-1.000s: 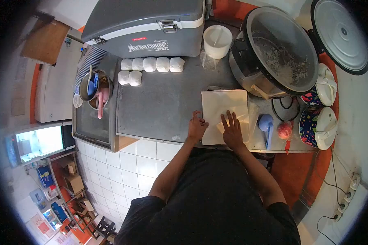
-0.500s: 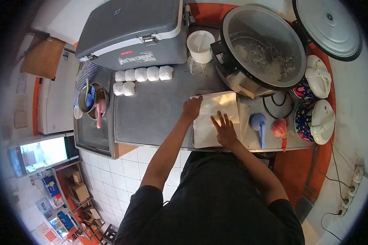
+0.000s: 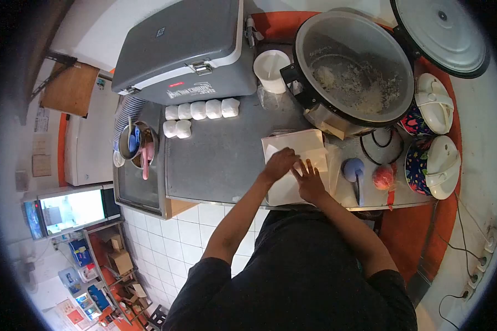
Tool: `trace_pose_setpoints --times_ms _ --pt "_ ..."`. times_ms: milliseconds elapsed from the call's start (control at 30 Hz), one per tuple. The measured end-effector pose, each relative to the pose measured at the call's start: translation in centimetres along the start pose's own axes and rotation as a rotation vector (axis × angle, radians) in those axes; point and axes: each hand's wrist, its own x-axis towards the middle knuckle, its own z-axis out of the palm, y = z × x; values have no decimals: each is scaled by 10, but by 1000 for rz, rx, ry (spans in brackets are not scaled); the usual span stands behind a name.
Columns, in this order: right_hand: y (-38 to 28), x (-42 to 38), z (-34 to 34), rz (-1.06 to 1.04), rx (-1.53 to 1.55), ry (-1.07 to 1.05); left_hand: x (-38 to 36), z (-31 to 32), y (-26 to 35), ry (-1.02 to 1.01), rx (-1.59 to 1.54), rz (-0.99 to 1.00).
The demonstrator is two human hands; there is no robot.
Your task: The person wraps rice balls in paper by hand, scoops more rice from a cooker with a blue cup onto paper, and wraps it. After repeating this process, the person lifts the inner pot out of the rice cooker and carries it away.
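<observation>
Paper: we see smooth cream rectangular sheets, stacked at the front of the grey counter
Left hand: fingers curled over the paper; we cannot tell whether they grip it
Right hand: fingers part spread on the paper, gripping nothing
Cooker: round metal body, black rim

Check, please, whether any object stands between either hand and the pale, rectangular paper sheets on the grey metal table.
Nothing visible does. The left hand and the right hand are both over the pale, rectangular paper sheets, close together. The blue, round-headed scoop lies right of the sheets, out of the hands' way.
</observation>
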Motion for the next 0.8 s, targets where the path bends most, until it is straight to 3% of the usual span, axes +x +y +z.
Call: trace_pose_setpoints --times_ms 67,133,333,400,533,600,633,700,800 --pt "0 -1 0 4 11 -29 -18 4 13 5 20 3" --pt "2 -3 -2 8 14 -62 -27 16 19 222 15 5" --pt "7 -4 -26 -122 144 93 -50 36 33 275 94 -56" --pt "9 0 -29 -265 108 448 -53 38 34 250 103 -89" --pt "31 3 -5 -175 132 393 -54 35 37 230 139 -139" --pt "45 -6 7 -51 194 159 -65 35 39 275 66 -199" --pt "49 -14 9 -48 195 160 -72 37 38 320 -12 -261" --pt "54 -28 14 -174 117 365 -87 44 32 291 40 -205" --pt "54 -31 26 -147 -3 338 -104 46 12 208 124 -100"
